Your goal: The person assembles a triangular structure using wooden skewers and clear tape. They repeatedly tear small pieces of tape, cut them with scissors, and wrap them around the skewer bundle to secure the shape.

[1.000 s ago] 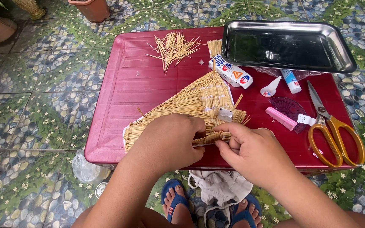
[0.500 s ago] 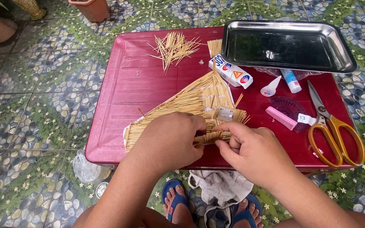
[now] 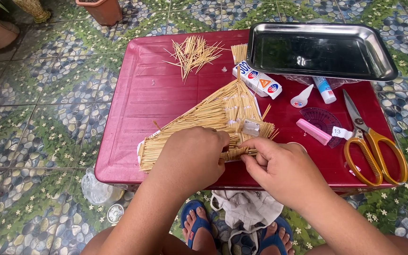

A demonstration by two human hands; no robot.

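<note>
- Red plastic worktop (image 3: 133, 108), low and set on a patterned tile floor (image 3: 34, 123); its left half is mostly bare, its right half crowded.
- Left hand (image 3: 190, 158) lies knuckles-up at the near edge, its fingers curled down onto the fan (image 3: 213, 115) of glued toothpicks.
- Right hand (image 3: 282, 167) sits just beside it, thumb and forefinger pinched shut on a small bundle (image 3: 236, 152) of toothpicks that spans the gap between the two hands.
- How tightly the left fingers grip cannot be told, as the hand hides them.
- That fan spreads from near the front-left edge up toward the middle of the worktop, with a small clear strip (image 3: 250, 127) lying on it.
- Loose toothpicks (image 3: 192, 52) lie in a heap near the far edge, well apart from the hands.
- Steel tray (image 3: 388, 66) overhangs the far-right corner.
- Just below the tray lie a white box (image 3: 258, 80), a glue cap (image 3: 302, 97) and a glue tube (image 3: 326, 89).
- Right of the hands lie a pink eraser (image 3: 313, 131) on a purple protractor (image 3: 326, 118), then yellow-handled scissors (image 3: 371, 141) reaching to the right edge.
- Below the front edge are feet in blue sandals (image 3: 195, 224) and a grey cloth (image 3: 246, 212).
</note>
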